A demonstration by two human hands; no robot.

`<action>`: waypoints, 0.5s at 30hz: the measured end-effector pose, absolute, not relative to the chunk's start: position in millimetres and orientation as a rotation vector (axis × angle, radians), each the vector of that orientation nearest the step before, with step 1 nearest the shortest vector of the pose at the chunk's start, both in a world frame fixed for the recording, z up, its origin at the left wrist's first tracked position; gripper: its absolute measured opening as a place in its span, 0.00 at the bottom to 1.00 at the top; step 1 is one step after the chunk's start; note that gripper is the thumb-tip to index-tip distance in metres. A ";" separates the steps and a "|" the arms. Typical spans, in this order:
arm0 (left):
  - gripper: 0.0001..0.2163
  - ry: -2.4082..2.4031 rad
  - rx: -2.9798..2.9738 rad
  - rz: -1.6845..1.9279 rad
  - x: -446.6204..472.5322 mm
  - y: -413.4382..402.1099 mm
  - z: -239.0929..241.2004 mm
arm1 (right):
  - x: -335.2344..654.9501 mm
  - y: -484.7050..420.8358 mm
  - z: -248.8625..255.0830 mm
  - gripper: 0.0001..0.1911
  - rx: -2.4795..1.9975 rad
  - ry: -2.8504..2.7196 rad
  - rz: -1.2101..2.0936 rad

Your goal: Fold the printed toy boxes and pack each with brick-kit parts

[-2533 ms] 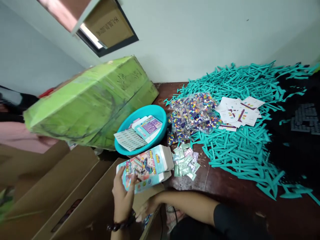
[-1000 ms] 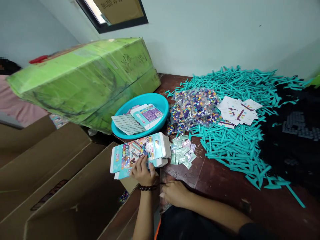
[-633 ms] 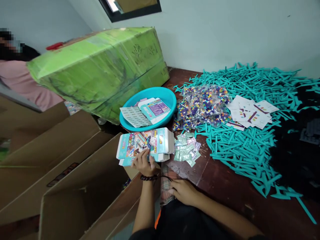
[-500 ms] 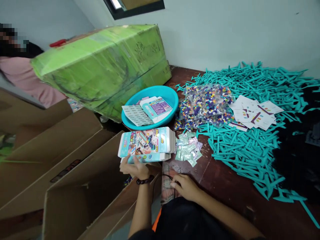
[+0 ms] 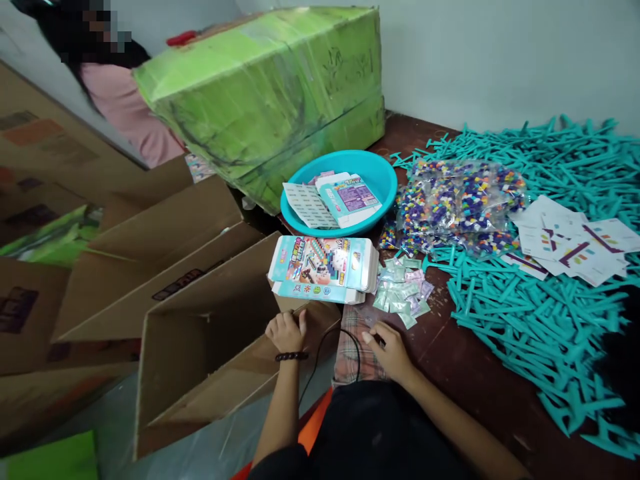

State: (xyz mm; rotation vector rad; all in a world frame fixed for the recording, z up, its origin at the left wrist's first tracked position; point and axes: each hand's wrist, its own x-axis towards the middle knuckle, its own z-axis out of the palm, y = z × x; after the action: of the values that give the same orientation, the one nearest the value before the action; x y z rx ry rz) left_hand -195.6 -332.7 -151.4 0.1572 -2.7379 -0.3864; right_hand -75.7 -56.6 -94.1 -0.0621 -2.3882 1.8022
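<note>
Just below a stack of flat printed toy boxes [image 5: 320, 263], my left hand [image 5: 287, 331] is loosely curled, thumb raised, beside the rim of an open carton [image 5: 210, 387]. A beaded bracelet circles that wrist. No object shows in it, and the boxes lie apart from it. My right hand [image 5: 393, 353] rests at the table edge by a plaid cloth [image 5: 353, 350], its fingers bent inward with nothing visible in them. Small green and lilac sachets [image 5: 400, 290] lie above it. A thin black cord [image 5: 320, 350] loops between my hands.
A blue basin [image 5: 387, 190] holds folded boxes and a printed sheet. Behind it stands a large green carton [image 5: 265, 93]. Bags of colourful beads [image 5: 460, 207], instruction sheets [image 5: 575, 243] and teal plastic pieces [image 5: 515, 327] cover the right. A person in pink [image 5: 130, 110] is at the left.
My left hand has drawn down from the box stack and its spread fingers have curled. My right hand stays near the table edge. The view has swung left, so the scene sits further right.
</note>
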 end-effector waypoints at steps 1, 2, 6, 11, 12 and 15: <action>0.26 -2.760 0.157 -0.376 -201.7 -336.5 -152.9 | -74.1 -57.7 -95.7 0.18 -0.041 -2.403 1.802; 0.26 -2.780 0.150 -0.369 -207.6 -339.3 -153.9 | -72.9 -58.3 -97.1 0.17 -0.020 -2.418 1.802; 0.25 -2.847 0.093 -0.367 -228.4 -343.4 -155.8 | -71.3 -55.7 -101.2 0.15 0.046 -2.459 1.790; 0.27 -2.900 0.098 -0.429 -240.9 -344.8 -160.9 | -72.0 -50.2 -106.4 0.14 0.080 -2.483 1.784; 0.27 -2.911 0.112 -0.457 -242.3 -345.2 -162.6 | -72.0 -49.7 -107.3 0.14 0.091 -2.486 1.785; 0.24 -2.951 0.159 -0.594 -248.0 -345.1 -167.1 | -71.9 -48.8 -108.5 0.13 0.122 -2.498 1.792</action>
State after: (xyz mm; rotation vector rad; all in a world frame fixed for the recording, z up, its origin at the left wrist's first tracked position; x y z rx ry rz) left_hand -248.0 -345.1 -167.1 0.1590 -2.9506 -0.5938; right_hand -71.9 -48.8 -108.5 0.1218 -2.4977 1.7918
